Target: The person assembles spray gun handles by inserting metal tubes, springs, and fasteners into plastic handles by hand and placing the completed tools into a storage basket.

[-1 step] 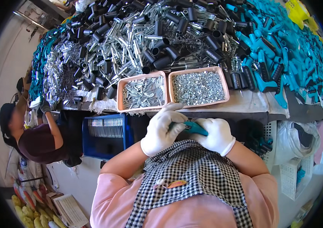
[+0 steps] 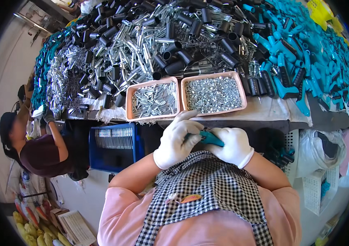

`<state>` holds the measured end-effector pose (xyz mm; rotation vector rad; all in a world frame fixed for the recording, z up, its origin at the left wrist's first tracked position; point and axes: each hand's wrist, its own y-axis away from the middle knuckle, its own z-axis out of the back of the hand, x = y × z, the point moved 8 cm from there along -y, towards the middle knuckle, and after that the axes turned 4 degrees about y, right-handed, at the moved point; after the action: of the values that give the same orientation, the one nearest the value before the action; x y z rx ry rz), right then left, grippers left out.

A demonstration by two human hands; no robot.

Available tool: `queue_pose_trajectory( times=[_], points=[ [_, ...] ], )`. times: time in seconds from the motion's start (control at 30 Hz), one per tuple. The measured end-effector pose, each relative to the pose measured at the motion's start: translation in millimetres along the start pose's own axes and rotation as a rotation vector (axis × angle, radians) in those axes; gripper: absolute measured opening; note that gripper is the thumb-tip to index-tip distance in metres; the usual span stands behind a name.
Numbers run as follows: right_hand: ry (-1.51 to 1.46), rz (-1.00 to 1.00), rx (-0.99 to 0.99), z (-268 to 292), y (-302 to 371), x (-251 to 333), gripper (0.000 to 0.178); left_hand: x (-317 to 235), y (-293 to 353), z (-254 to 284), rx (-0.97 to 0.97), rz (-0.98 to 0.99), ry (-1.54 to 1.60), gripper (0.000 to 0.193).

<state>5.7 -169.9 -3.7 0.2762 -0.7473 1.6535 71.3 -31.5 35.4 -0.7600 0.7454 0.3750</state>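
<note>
Both white-gloved hands meet in front of my chest around one teal plastic grip-shaped part (image 2: 212, 139). My left hand (image 2: 175, 141) is closed on its left end, with thumb and fingers pinching near a dark portion. My right hand (image 2: 235, 146) wraps the right end, and its fingers partly hide the part. Just beyond the hands, at the table edge, stand two pink trays. Slim silvery pins fill the left tray (image 2: 154, 118); the right tray (image 2: 223, 112) is full of tiny metal pieces. What the fingertips touch inside the part cannot be made out.
Metal rods and black sleeves (image 2: 175, 67) heap across the table, with teal grips (image 2: 287, 88) piled at right. A blue crate (image 2: 113, 165) of metal pieces sits below the table edge. At left, another person (image 2: 45, 151) works. White baskets (image 2: 312, 192) stand at lower right.
</note>
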Motion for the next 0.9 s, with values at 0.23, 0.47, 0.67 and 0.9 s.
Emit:
queue_pose_trajectory(
  times=[0.23, 0.47, 0.67, 0.9],
  points=[
    [0.090, 0.041, -0.018, 11.1, 9.9, 4.4, 0.036, -30.0, 7.7, -35.1, 0.172, -0.296, -0.394, 0.017],
    [0.134, 0.223, 0.027, 11.6, 28.4, 23.3, 0.047, 21.0, 6.7, -43.2, 0.693, 0.540, 0.197, 0.043],
    [0.046, 0.276, -0.037, 35.6, 25.2, 6.8, 0.062, 25.1, -2.1, -40.4, 0.593, 0.515, 0.116, 0.055],
    [-0.038, 0.036, 0.331, 32.7, 27.2, -28.4, 0.060, 23.3, -31.8, -66.3, 0.636, 0.229, 0.026, 0.044]
  ],
)
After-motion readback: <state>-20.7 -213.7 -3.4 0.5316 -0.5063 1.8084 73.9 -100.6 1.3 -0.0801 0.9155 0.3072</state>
